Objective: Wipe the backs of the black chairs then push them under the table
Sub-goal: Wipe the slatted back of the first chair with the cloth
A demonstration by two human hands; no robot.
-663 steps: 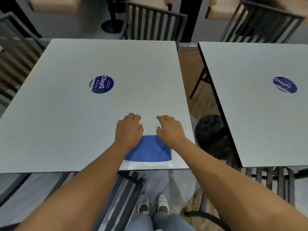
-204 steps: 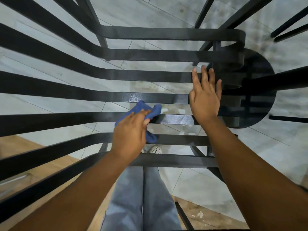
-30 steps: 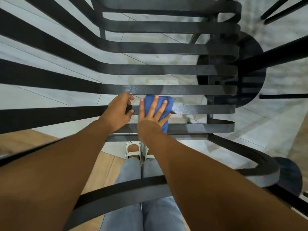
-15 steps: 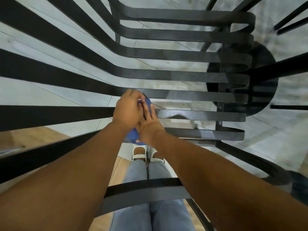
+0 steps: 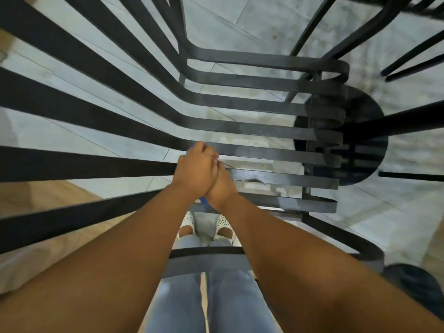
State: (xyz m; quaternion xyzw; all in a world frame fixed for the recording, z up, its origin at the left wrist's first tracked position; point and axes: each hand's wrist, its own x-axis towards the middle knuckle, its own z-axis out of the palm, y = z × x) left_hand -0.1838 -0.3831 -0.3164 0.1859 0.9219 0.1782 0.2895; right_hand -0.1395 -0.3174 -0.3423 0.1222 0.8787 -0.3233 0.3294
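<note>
Head view: the left hand (image 5: 195,170) lay curled over the right hand (image 5: 221,186), both bunched together above the chair (image 5: 264,155)'s slats, and only a sliver of blue cloth (image 5: 204,202) showed below the wrists. The left grip looked closed round the cloth; whether the right one also held it I could not tell, since the left hand covered its fingers. The hands sat near the middle of the chair, just above the slat nearest the person's white shoes (image 5: 206,227), with the round table base (image 5: 360,138) off beyond the chair's right-hand slat ends.

Risk, as I judged it: with the cloth bunched and passing between hands, it could slip through a gap in the chair and fall to the floor tiles (image 5: 228,15), or the wadded cloth could skip over parts of the slats.

Half a second earlier more blue had shown between the fingers; a second earlier the right hand pressed the cloth flat on a slat while the left hand gripped the slat beside it.
</note>
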